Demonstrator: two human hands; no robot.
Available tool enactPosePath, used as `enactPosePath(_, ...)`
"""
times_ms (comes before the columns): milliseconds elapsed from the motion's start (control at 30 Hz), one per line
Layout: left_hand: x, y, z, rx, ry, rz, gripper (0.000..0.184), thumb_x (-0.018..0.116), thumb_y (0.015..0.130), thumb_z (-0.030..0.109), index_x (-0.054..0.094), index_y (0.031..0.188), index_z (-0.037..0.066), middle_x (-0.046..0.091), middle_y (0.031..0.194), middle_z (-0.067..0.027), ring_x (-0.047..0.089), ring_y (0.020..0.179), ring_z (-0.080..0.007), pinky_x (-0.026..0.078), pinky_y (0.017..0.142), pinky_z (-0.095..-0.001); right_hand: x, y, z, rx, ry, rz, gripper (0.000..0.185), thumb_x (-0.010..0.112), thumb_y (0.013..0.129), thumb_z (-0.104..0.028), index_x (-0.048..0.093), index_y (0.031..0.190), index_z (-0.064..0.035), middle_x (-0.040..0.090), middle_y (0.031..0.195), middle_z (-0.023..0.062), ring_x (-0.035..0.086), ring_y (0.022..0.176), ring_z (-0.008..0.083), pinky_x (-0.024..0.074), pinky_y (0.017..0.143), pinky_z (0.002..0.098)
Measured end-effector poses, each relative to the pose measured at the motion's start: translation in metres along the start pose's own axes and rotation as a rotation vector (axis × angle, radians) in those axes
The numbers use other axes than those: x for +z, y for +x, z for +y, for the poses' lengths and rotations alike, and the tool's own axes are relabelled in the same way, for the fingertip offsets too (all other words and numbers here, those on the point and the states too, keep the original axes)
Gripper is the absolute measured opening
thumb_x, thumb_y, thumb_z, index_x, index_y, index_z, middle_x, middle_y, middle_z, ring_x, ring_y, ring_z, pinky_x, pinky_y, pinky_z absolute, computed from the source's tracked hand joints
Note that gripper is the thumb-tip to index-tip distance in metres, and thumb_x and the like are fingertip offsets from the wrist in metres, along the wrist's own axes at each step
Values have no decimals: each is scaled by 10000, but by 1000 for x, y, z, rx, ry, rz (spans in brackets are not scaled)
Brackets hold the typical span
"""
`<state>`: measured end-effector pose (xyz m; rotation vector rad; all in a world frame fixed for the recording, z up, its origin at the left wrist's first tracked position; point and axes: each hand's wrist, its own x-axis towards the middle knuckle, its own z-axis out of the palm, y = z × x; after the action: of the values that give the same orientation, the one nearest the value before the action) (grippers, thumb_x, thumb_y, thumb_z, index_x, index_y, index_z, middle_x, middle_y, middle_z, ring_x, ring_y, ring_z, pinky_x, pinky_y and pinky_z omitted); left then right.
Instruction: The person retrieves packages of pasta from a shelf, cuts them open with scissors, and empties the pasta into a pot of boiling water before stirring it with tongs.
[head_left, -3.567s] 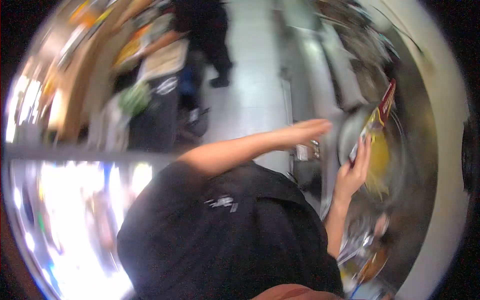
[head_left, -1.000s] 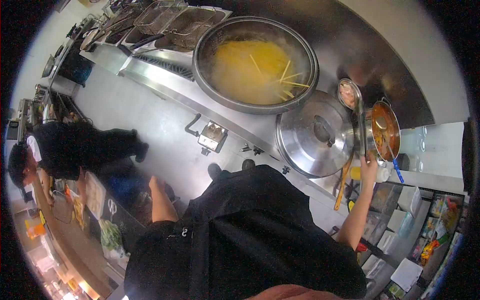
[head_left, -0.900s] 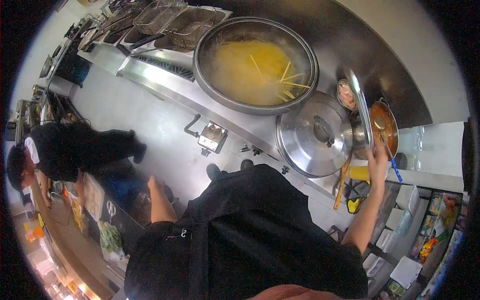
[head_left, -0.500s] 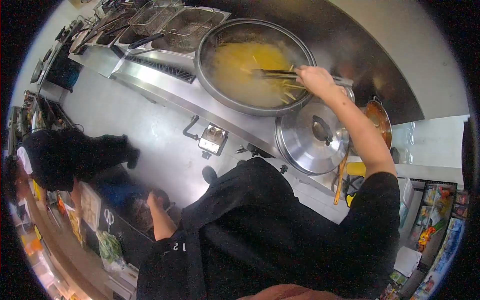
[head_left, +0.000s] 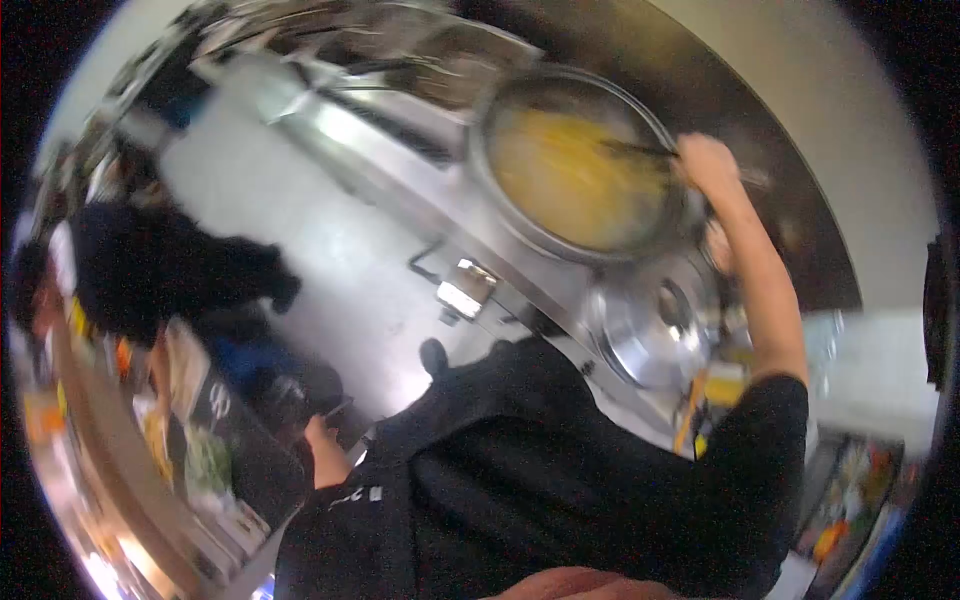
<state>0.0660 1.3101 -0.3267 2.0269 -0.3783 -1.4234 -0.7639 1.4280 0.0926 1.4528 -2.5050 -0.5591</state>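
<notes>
My right hand [head_left: 708, 163] is closed around dark-tipped tongs [head_left: 640, 149], held over the far right side of a large round pot [head_left: 487, 170]. Cloudy liquid and a mass of yellow strands like noodles or pasta [head_left: 560, 150] fill the pot; motion blurs them. Whether the tongs grip any strands is unclear. Low at the left, my left hand [head_left: 322, 440] looks curled, beside a thin greyish edge and dark shapes. What it holds is too blurred to name.
A domed metal lid [head_left: 640, 335] with a dark knob lies beside the pot. Fryer baskets [head_left: 470, 60] stand to its left. A wooden handle [head_left: 688, 415] sticks out near the lid. Another person in black [head_left: 150, 265] is at a counter on the left.
The view has shifted and blurred, so the pot sits farther right and lower. My right hand still holds the tongs at the pot; fewer separate strands show near their tips.
</notes>
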Motion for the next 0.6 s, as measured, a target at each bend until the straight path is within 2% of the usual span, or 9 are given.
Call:
enactPosePath(33,10,3,2,0,2,23,264,540,816,146,592,998,-38,584,963,-147,565,878,-304,467,702,-434,2,-3,-4,-64,50,152,264,619,780,-238,626,948,-35,635,912,170,627,829,343,514,723,441)
enactPosePath(67,20,6,12,19,177,118,259,615,790,247,558,922,32,541,800,-132,505,501,-269,434,455,-346,11,5,-7,-20,64,90,285,625,790,-242,611,985,-34,626,934,169,621,846,341,510,736,439)
enactPosePath(100,39,13,10,-2,-47,97,313,586,787,189,590,918,-95,624,897,-158,604,803,-249,493,682,-417,25,12,-8,-20,95,65,288,612,803,-270,602,944,-19,617,911,192,607,862,342,496,759,432)
enactPosePath(133,48,17,19,-10,319,209,375,619,768,232,593,939,-101,636,950,-189,625,820,-257,507,694,-415,34,17,-14,-48,37,16,293,596,825,-285,611,926,-10,618,897,201,615,832,350,505,742,430)
enactPosePath(200,76,3,44,14,428,288,471,642,749,287,596,1052,-71,634,982,-221,642,890,-336,536,653,-449,66,25,-27,-31,108,44,336,580,851,-304,619,837,30,618,828,228,625,791,378,513,716,443)
enactPosePath(267,81,40,38,3,332,135,471,628,758,252,582,1106,-61,603,1077,-230,641,894,-307,568,644,-426,69,20,-51,15,171,-31,347,577,855,-303,612,824,41,614,824,236,621,813,389,507,729,451)
enactPosePath(433,91,9,52,62,485,196,456,624,757,243,588,1104,-52,596,1104,-241,631,937,-322,576,623,-368,60,-7,-73,-79,222,-27,353,585,851,-279,634,829,70,616,832,267,615,809,405,499,740,451)
enactPosePath(500,81,1,43,20,463,215,460,643,748,245,595,1092,-57,601,1104,-236,632,939,-333,559,700,-382,44,-18,-75,-63,193,-91,331,597,841,-276,648,862,50,623,821,256,617,810,395,497,741,450)
enactPosePath(600,43,17,17,139,841,64,434,627,765,253,611,1074,-51,606,1131,-205,619,996,-317,495,823,-402,0,-42,-70,-56,196,-105,288,631,811,-268,670,923,-7,636,802,228,622,814,375,495,739,444)
